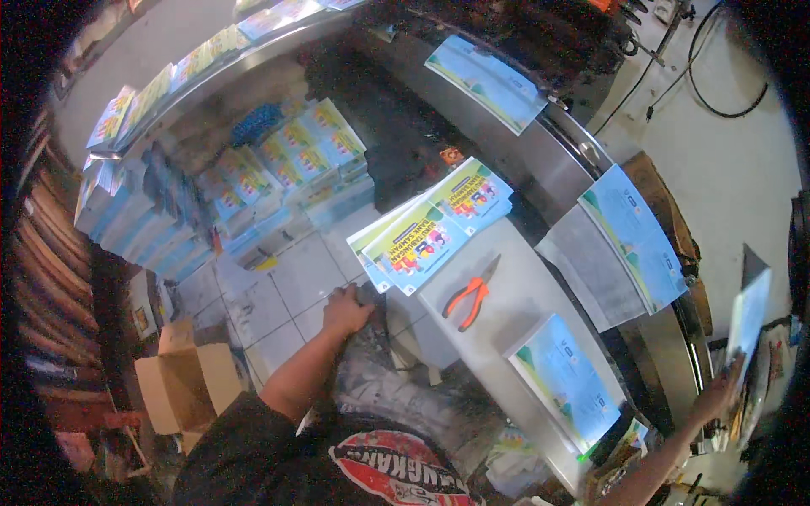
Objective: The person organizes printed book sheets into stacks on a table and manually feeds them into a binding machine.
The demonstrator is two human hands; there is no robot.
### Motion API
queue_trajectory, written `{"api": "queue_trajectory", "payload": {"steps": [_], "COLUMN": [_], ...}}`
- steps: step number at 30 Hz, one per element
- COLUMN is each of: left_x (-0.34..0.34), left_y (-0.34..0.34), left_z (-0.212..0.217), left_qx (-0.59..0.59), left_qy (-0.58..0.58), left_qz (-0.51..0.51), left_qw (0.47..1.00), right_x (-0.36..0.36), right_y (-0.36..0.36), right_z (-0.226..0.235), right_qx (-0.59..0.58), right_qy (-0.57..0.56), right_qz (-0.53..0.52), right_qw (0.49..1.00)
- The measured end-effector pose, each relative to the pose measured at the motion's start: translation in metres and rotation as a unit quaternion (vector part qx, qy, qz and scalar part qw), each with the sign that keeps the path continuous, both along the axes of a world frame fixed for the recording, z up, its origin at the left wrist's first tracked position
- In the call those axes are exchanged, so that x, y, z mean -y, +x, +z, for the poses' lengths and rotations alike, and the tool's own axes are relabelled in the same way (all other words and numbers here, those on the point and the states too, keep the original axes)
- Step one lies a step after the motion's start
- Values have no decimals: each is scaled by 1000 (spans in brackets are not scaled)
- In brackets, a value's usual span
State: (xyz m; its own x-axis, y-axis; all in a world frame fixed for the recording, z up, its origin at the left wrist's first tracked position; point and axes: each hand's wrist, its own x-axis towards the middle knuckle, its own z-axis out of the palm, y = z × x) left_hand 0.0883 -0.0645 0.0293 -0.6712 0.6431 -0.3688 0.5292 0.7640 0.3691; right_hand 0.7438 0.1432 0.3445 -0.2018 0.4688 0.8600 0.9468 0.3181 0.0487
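My left hand rests on the dark cloth over my knee, its fingers lying loosely with nothing seen in them. Out at the far right, my right hand grips the lower end of a blue-and-white booklet, held upright and seen nearly edge-on. Between the hands, pliers with orange handles lie on a pale bench. A stack of colourful covers sits at the bench's far end. Nearer me is a stack of blue printed booklets.
A metal ledge on the right bears more blue booklets and a blue sheet. Tall stacks of booklets stand on the tiled floor at the left. An open cardboard box is beside my left arm. Cables lie at top right.
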Motion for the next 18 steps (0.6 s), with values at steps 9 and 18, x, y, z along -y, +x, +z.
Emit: {"api": "queue_trajectory", "payload": {"steps": [9,18], "left_x": [0,-2], "left_y": [1,1], "left_z": [-3,-10], "left_qx": [5,-7], "left_qy": [6,5], "left_qz": [-7,-18], "left_qw": [1000,1000], "right_x": [37,166], "right_y": [-21,-210], "right_z": [-92,-127], "right_qx": [-77,144], "right_qy": [-382,-485], "right_qz": [-192,58], "right_qw": [901,861]}}
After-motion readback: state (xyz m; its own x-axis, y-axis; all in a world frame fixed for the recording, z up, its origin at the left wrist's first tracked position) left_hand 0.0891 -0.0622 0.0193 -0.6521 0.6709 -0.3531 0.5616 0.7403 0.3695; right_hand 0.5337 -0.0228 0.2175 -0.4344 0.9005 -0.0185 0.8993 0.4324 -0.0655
